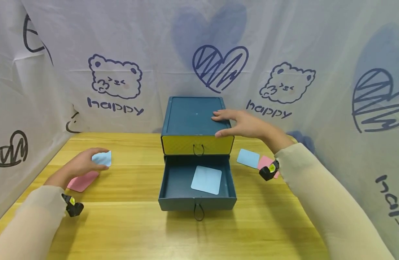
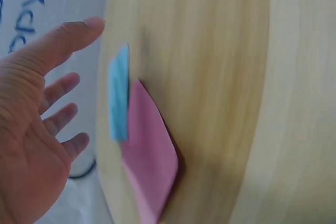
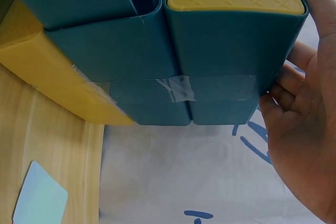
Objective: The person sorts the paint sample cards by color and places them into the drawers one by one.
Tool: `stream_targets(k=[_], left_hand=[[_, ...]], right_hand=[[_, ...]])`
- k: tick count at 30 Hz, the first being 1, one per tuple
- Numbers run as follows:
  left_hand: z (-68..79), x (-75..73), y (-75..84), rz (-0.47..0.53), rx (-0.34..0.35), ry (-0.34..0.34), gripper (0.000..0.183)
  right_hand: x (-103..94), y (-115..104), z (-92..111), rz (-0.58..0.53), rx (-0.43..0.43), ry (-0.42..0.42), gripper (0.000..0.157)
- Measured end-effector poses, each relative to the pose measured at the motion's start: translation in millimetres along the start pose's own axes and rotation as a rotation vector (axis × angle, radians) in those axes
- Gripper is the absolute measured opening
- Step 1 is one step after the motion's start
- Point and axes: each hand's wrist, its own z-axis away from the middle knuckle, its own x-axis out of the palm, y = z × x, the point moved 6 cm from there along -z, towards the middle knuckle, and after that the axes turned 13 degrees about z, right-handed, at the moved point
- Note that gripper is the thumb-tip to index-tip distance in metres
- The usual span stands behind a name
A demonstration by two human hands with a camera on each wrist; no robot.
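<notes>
A teal two-drawer box [image 1: 189, 117] stands mid-table. Its yellow-fronted top drawer [image 1: 186, 144] is closed. The lower drawer [image 1: 178, 180] is pulled out and a light blue card [image 1: 206, 179] lies flat inside. My right hand [image 1: 241, 124] rests on the box top with straight fingers and its thumb against the front right corner. In the right wrist view the right hand [image 3: 304, 145] lies against the box [image 3: 210, 51]. At the left, my left hand [image 1: 84, 162] arches over another blue card [image 1: 103, 158] above a pink card [image 1: 82, 181]. The left wrist view shows the left hand [image 2: 37, 129] spread beside that blue card [image 2: 118, 95], not gripping it.
A blue card [image 1: 248, 158] and a pink card [image 1: 264, 161] lie on the wooden table right of the box. A printed white cloth backdrop [image 1: 121, 54] closes the table in behind and on both sides. Bare wood [image 1: 199, 234] shows in front of the open drawer.
</notes>
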Motion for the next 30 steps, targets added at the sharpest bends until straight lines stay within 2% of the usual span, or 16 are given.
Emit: stream_targets(k=[4,10,14,21,30], left_hand=[[-1.8,-6.4,-22.9,0.007,-0.007,0.017,0.088],[4.4,-13.3,-51.0,0.039,-0.096,0.013,0.112],[7.9,-14.6,-63.6,0.058,-0.147,-0.001,0.113],[5.5,-16.6,-63.4,-0.020,-0.175,0.005,0.101],[-2.3,-15.1,-58.8,0.035,-0.218,-0.043,0.102]], right_hand=[[1.1,0.7,0.3,0.003,-0.001,0.006,0.072],[6.0,-0.1,0.1,-0.009,-0.006,-0.001,0.072],[6.9,-1.3,1.3,-0.016,-0.014,0.001,0.072],[3.8,-1.0,5.0,0.005,-0.023,0.007,0.072],[3.7,2.9,3.1,-0.008,-0.012,0.001,0.072]])
